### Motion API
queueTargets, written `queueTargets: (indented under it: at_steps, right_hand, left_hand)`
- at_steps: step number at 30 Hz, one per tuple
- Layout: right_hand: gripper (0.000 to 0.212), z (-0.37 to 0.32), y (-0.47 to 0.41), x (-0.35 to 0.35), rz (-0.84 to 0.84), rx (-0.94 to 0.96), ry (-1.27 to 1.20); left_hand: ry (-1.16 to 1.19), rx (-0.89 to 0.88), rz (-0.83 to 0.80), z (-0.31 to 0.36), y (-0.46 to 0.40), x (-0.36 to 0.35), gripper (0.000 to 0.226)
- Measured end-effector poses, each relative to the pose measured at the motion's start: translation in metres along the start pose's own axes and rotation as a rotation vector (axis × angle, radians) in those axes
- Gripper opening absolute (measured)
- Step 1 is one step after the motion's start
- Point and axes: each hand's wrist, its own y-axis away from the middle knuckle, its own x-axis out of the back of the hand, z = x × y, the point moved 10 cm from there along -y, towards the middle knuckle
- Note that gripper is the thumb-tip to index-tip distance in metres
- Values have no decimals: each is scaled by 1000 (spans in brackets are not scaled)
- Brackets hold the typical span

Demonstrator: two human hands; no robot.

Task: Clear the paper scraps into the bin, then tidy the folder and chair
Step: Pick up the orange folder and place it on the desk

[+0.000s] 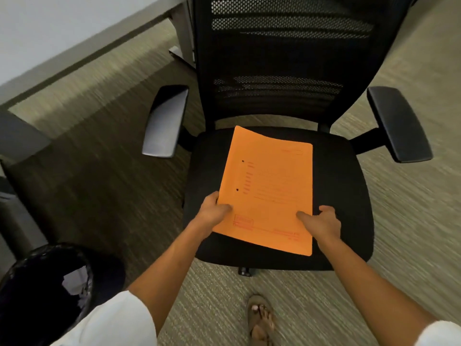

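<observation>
Orange folder [268, 191] on chair [344, 196] seat, left hand [214, 213] and right hand [321, 222] pinching its near edge (thumbs on top), bin [45, 278] at left

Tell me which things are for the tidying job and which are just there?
For the job:
orange folder, pinched by left hand and right hand
black office chair
black-lined bin

Just there:
table leg
carpet
sandal

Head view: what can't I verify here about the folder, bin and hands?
- Folder: printed text blurred; contents hidden by its cover.
- Bin: inside too dark, partly cut off by the frame edge; scraps unconfirmed.
- Left hand, right hand: fingers under the folder hidden.
- Chair: base hidden by the seat.
</observation>
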Motion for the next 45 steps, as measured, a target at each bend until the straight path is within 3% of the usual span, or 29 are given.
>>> queueTargets:
  at_steps: [5,11,23,27,32,36,40,45]
  right_hand:
    - [24,14,-8,-6,-95,-28,-185]
    - [5,-4,19,-11,-278,42,-472]
    - [10,-118,116,4,-441,405,-482]
    - [10,-165,168,6,-504,509,-438]
    - [27,-212,229,7,-566,563,-371]
    - [10,-245,277,12,-601,618,-366]
    - [14,-273,321,13,-665,675,-348]
    - [14,-305,373,17,-714,750,-320]
  left_hand:
    - [210,-72,-48,0,17,-4,35]
    - [282,-115,16,-3,45,12,36]
    - [503,-235,166,4,139,93,36]
    - [602,-265,290,10,183,138,20]
    - [672,-317,395,24,242,184,24]
    - [685,-331,486,30,291,220,26]
    - [714,-355,547,37,334,249,37]
    - [771,-349,627,41,385,279,28]
